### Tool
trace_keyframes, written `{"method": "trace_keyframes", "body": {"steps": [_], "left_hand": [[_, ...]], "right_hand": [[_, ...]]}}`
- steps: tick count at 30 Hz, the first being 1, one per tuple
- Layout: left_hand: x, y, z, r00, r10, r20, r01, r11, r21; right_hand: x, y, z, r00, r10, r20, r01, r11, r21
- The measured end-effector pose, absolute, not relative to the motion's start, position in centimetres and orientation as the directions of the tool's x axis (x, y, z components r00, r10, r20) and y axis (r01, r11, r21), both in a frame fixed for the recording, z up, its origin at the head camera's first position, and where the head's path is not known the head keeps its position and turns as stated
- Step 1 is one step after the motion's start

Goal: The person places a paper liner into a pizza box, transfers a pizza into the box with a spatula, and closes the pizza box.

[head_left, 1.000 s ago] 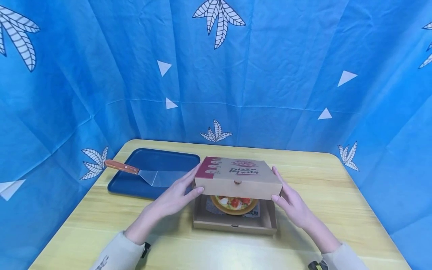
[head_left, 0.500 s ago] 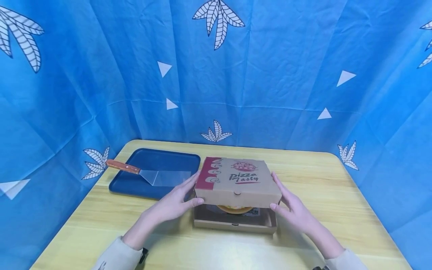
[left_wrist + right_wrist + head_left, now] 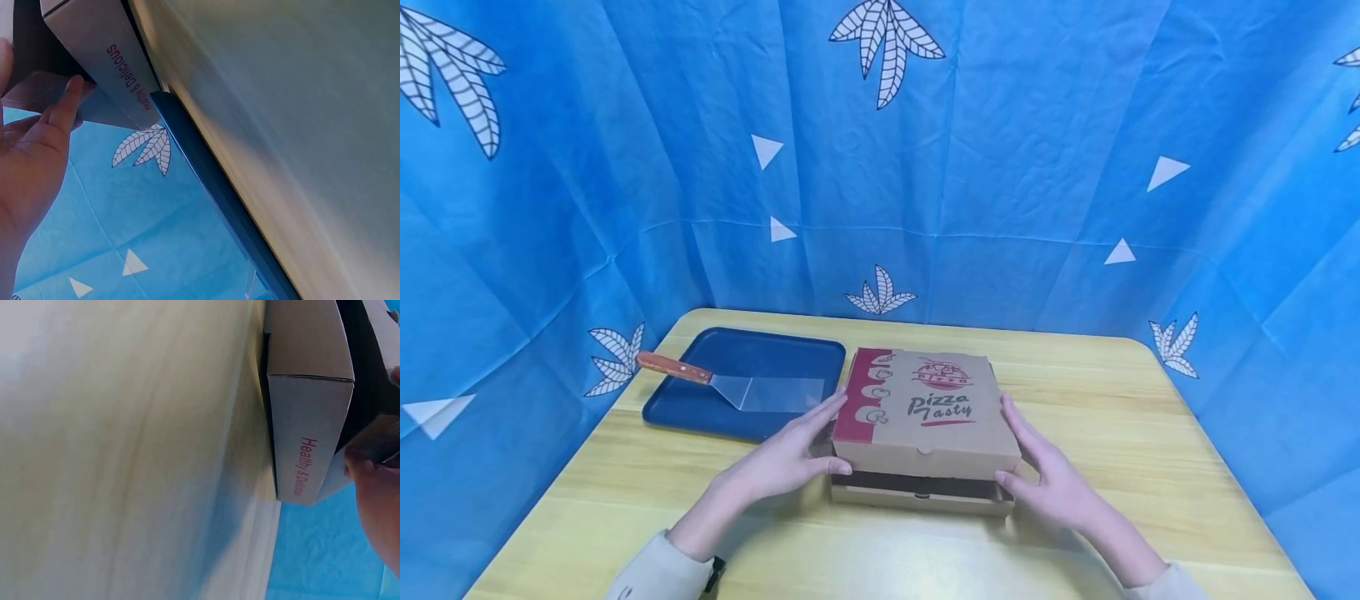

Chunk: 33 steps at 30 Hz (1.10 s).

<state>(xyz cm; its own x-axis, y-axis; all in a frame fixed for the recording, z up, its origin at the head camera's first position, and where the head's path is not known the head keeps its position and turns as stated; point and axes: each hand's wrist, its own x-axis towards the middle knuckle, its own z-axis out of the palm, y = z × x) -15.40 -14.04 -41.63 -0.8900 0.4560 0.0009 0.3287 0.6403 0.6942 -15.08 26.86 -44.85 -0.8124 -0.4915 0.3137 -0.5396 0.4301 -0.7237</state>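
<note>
A cardboard pizza box sits on the table, its printed lid (image 3: 936,408) tilted partly down over the base (image 3: 917,498). A dark gap shows between them at the front, and the inside is hidden. My left hand (image 3: 782,460) grips the lid's left side, thumb at the front corner and fingers along the edge. Opposite it, my right hand (image 3: 1051,483) grips the lid's right side in the same way. In the left wrist view, the left fingers (image 3: 62,109) touch the lid's side flap. The right wrist view shows the right hand (image 3: 378,494) at the other flap, above the base's side wall (image 3: 309,437).
Left of the box lies a dark blue tray (image 3: 775,350). Across it rests a spatula with a wooden handle (image 3: 673,367) and a metal blade (image 3: 782,394). A blue patterned curtain (image 3: 1015,167) surrounds the pale wooden table (image 3: 1097,392).
Both hands have lowered the lid's front edge toward the base. The pizza seen inside the box earlier is now covered from the head view. Tray and spatula stay put.
</note>
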Motion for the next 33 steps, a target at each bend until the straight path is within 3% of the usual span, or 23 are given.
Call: {"method": "trace_keyframes", "body": {"steps": [9,18,25,33], "left_hand": [[-15.1,-13.6,-42.0,-0.886,0.464,-0.010,0.344,0.671,0.657],[-14.5,-13.1,-41.9,-0.887,0.461,-0.025,0.374,0.750,0.545],[-14.0,-13.0,-41.8,-0.881,0.473,-0.026,0.402,0.774,0.489],[-13.6,-13.0,-41.9,-0.876,0.482,0.009,0.435,0.782,0.446]], "right_hand": [[-14.6,26.8,-45.4,-0.820,-0.497,0.285,-0.547,0.532,-0.646],[-14.1,26.7,-45.6,-0.823,-0.510,0.252,-0.544,0.578,-0.608],[-14.0,26.6,-45.7,-0.798,-0.531,0.283,-0.590,0.598,-0.542],[-13.7,26.4,-45.7,-0.729,-0.577,0.368,-0.683,0.581,-0.443]]}}
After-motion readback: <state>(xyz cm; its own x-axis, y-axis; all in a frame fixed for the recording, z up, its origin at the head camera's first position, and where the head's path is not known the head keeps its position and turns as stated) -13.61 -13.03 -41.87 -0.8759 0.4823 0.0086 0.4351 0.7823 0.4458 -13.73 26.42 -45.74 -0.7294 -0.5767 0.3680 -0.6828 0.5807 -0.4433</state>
